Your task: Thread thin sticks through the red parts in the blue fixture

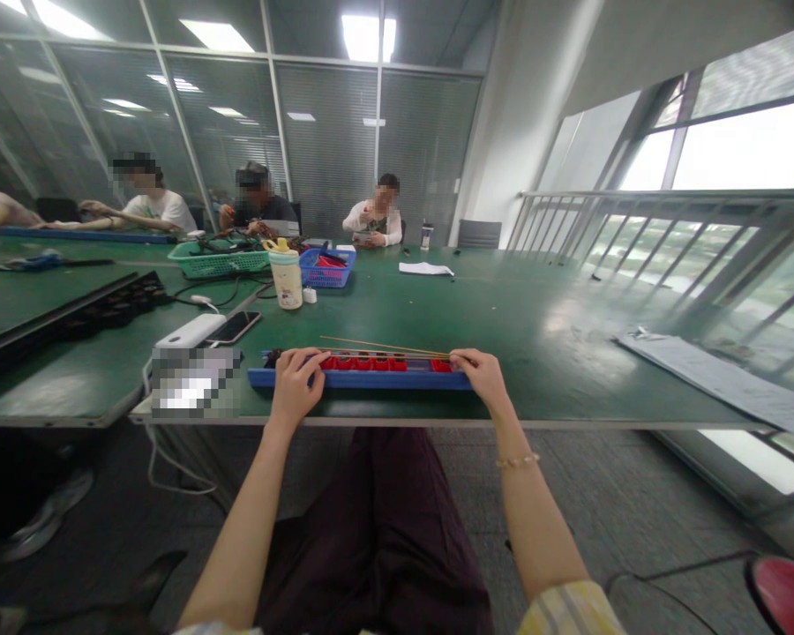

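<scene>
Two plum-coloured trouser legs (370,529) show on the near side of the blue rail (390,379), which lies along the near edge of the green table (556,326). A beaded bracelet (517,460) circles the right wrist, just short of the rail's right end.

From where I stand, the left hand (297,379) rests curled over the rail's left part, forefinger stretched towards the red pieces (377,363) set in a row inside it — I cannot tell whether it pinches anything. The right hand (478,370) sits at the rail's right end, thumb and forefinger pinching the end of a thin tan stick (370,343); the stick slants over the rail, its free end just beyond the far side.

Left of the rail and slightly beyond it lie a phone (236,327) and a white box (189,332) with a cable; well off to its right are some papers (721,370). Farther past the rail's left half stand a cream cup (286,278), a blue basket (329,269) and a green basket (218,262). A white sheet (425,269) lies beyond its right half. Farthest off — across the table from the rail — several people sit before a glass partition (327,132).
</scene>
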`<state>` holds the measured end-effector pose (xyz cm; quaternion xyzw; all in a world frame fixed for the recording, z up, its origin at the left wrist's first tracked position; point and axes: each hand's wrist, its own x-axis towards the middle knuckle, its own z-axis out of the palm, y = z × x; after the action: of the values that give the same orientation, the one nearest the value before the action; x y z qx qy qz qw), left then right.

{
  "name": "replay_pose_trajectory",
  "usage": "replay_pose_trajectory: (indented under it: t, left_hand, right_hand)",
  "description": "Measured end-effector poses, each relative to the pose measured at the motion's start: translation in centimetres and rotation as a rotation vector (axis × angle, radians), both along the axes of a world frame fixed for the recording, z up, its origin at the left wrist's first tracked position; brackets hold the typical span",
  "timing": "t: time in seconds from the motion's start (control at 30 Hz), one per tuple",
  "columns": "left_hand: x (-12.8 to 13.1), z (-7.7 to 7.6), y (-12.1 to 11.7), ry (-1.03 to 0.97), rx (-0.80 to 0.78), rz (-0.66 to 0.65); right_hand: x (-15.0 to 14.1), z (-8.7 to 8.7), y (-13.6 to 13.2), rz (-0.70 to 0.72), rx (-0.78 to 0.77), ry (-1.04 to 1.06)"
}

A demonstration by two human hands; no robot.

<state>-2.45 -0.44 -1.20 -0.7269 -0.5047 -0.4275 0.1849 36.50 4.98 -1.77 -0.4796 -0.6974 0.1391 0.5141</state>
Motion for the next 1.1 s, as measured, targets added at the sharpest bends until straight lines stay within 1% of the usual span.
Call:
replay_pose_trajectory:
  t: [0.23, 0.33, 0.43, 0.67, 0.83, 1.1]
  left_hand:
    - [-0.2, -0.2, 0.3, 0.005, 0.032, -0.013]
    - [-0.1, -0.1, 0.2, 0.0, 0.02, -0.001]
    - [-0.1, -0.1, 0.2, -0.004, 0.02, -0.003]
    - [0.0, 0.0, 0.0, 0.003, 0.006, 0.006]
    - [0.1, 0.1, -0.1, 0.012, 0.008, 0.008]
    - [0.0, 0.0, 0.0, 0.008, -0.005, 0.019]
  right_hand:
    - [-0.2, 0.3, -0.2, -0.018, 0.012, 0.01]
    - [-0.3, 0.4, -0.3, -0.017, 0.0, 0.05]
    - [-0.2, 0.4, -0.4, -0.045, 0.012, 0.081]
    - [0.9, 0.4, -0.4, -0.095, 0.029, 0.076]
    - [1.5, 0.3, -0.4, -0.135, 0.071, 0.047]
    - [1.2, 0.5, -0.5, -0.11, 0.095, 0.102]
